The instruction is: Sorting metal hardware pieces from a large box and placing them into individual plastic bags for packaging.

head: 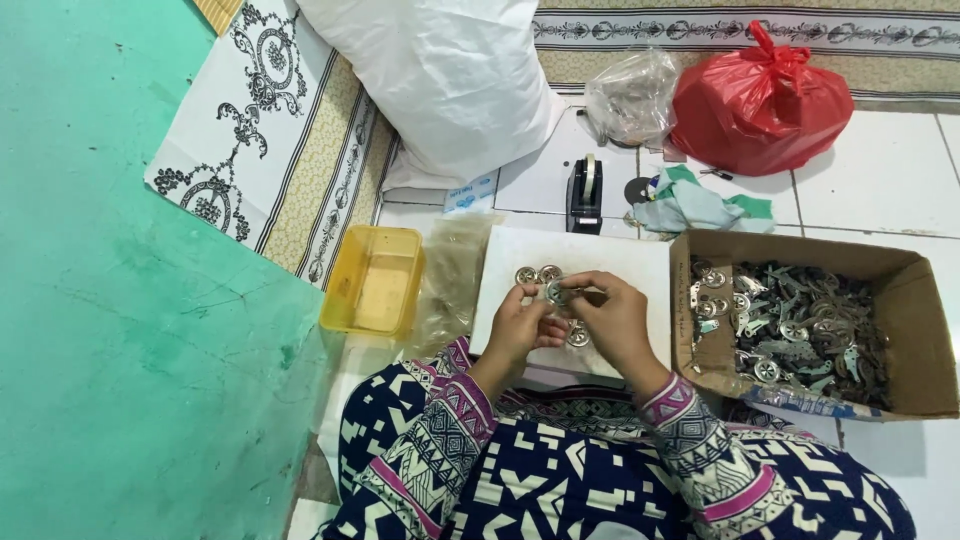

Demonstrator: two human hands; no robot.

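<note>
We've got both hands pinched on one small round metal disc (556, 291) over the white board (640, 262): left hand (520, 325), right hand (612, 315), probably equally near.

White tiled floor (880, 190) with cardboard box (930, 330), yellow tub (345, 290), red bag (760, 100).

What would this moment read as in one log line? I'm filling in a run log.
left hand + right hand: hold small round metal part | over white board | cardboard box of metal parts right | yellow tub left
</note>
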